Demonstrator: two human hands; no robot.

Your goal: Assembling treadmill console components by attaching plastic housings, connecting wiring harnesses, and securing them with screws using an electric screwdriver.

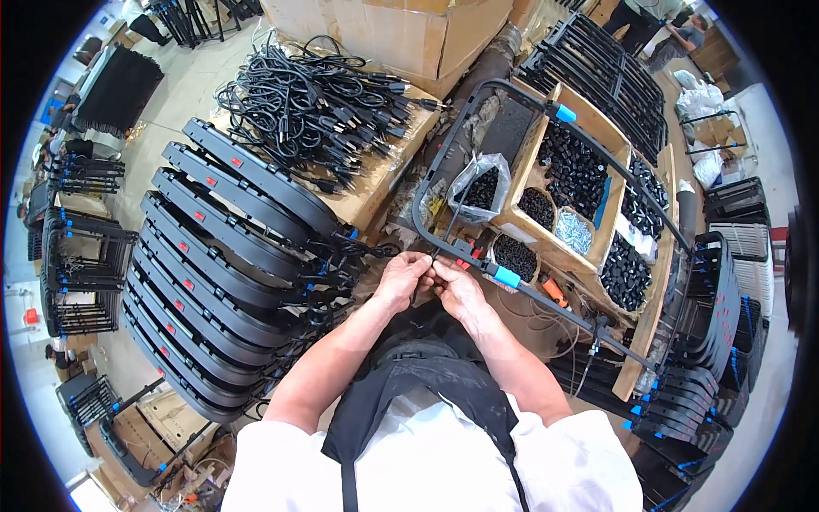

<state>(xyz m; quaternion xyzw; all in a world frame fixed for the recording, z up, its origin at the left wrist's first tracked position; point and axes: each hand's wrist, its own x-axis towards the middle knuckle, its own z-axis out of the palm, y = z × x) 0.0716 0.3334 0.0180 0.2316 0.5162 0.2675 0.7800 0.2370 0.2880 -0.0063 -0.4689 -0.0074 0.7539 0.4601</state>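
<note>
Black curved plastic panels (213, 256) lie stacked at left beside coiled black power cords (324, 94); at centre, the left hand (401, 280) and right hand (456, 286) pinch closed on the black tubular metal frame (426, 183), apparently mid-fastening; finishing likely needs a small part from the wooden tray (618, 158).

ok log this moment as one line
left hand: on black frame | right hand: on frame | left: stacked black panels | right: wooden parts tray

I stand in an assembly workshop: black panels (213, 247) stacked in rows on my left, power cords (320, 94) heaped on cardboard, a wooden tray (589, 119) of black small parts and screws (573, 230), more frames (81, 273) and cartons (409, 30) around the concrete floor (192, 81).
</note>
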